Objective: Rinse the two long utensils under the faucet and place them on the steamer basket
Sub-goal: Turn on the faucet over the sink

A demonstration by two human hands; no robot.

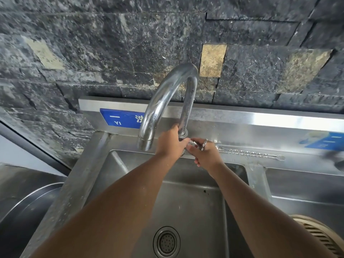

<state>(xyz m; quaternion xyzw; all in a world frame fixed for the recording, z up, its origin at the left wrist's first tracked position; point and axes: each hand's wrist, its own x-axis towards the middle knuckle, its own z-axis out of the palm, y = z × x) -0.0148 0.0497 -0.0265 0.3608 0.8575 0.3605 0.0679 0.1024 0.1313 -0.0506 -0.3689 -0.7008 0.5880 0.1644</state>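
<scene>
Hands meet at the faucet (162,101) base: left hand (170,141) curls round its stem, right hand (203,153) pinches the tap knob (191,142). Too sharp a turn could splash water off the sink (186,202). Both long utensils (251,155) lie untouched on the back ledge (301,161), just beyond the right hand; the steamer basket (320,237) sits lower right.

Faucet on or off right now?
Off: no water falls from the faucet into the sink; the left hand grips its stem, the right hand pinches the valve knob.
</scene>
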